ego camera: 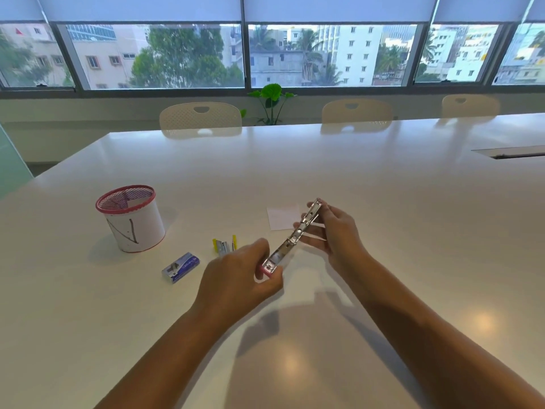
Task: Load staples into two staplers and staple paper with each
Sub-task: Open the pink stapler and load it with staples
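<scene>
Head view: both hands (236, 278) (339, 231) grip long shiny metal stapler (295, 234)

I see both hands holding 1 pink stapler (295, 236) swung open above the white table (383, 187): my left hand (240, 276) grips its pink end, my right hand (336, 231) the far end. A yellow stapler (224, 246), staple box (180, 267), paper (283, 216) and mesh cup (129, 218) lie beyond.

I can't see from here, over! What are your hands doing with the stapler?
Left hand grips pink stapler at near end; right hand holds far end. Stapler swung open, off table. Yellow stapler waiting. Nothing blocking.
</scene>
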A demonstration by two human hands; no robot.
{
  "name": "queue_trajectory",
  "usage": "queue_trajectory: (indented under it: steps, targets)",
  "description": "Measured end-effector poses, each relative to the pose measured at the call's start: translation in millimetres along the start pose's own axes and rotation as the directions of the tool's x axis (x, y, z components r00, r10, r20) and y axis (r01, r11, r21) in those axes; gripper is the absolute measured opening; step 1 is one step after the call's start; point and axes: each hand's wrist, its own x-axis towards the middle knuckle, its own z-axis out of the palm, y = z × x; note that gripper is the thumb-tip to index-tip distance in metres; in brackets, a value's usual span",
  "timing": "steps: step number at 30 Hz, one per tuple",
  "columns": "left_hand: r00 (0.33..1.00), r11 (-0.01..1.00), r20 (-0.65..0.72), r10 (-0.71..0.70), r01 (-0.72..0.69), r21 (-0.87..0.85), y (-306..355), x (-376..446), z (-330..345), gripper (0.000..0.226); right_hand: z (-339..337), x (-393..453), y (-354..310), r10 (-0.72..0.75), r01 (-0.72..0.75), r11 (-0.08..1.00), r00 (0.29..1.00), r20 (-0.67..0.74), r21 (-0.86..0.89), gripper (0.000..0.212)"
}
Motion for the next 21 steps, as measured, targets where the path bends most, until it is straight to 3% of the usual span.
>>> queue_trajectory:
  steps: [3, 6, 11, 13, 15, 18, 21]
  targets:
    - [0.983, 0.983, 0.103, -0.150, 0.160, -0.093, -5, 2, 2, 0.016, 1, 5, 0, 0.047, -0.047, 0.993, 0.999, -0.002, 0.108, 0.025]
    - [0.944, 0.907, 0.222, -0.243, 0.303, -0.294, -1, 1, 7, 0.014, 3, 6, -2, 0.097, -0.099, 0.972, 0.995, 0.023, 0.214, 0.025]
    - [0.875, 0.706, 0.402, -0.269, 0.463, -0.537, 5, 1, 11, 0.016, 9, -2, 3, 0.124, -0.148, 0.980, 0.978, 0.169, 0.136, 0.027]
    - [0.861, 0.595, 0.430, -0.272, 0.501, -0.628, 6, 1, 10, 0.023, 10, -5, 7, 0.066, -0.065, 0.998, 0.983, 0.174, -0.012, 0.031]
    - [0.876, 0.635, 0.386, -0.289, 0.477, -0.608, 7, 3, 8, 0.024, 11, -6, 9, -0.092, 0.119, 0.951, 0.990, 0.107, -0.287, 0.036]
    - [0.884, 0.689, 0.347, -0.314, 0.463, -0.557, 3, 6, 10, 0.026, 8, -5, 11, -0.392, 0.373, 0.720, 0.914, 0.100, -0.586, 0.041]
    - [0.882, 0.740, 0.339, -0.328, 0.463, -0.488, -3, 7, 14, 0.026, 9, -6, 13, -0.479, 0.469, 0.577, 0.857, 0.188, -0.669, 0.037]
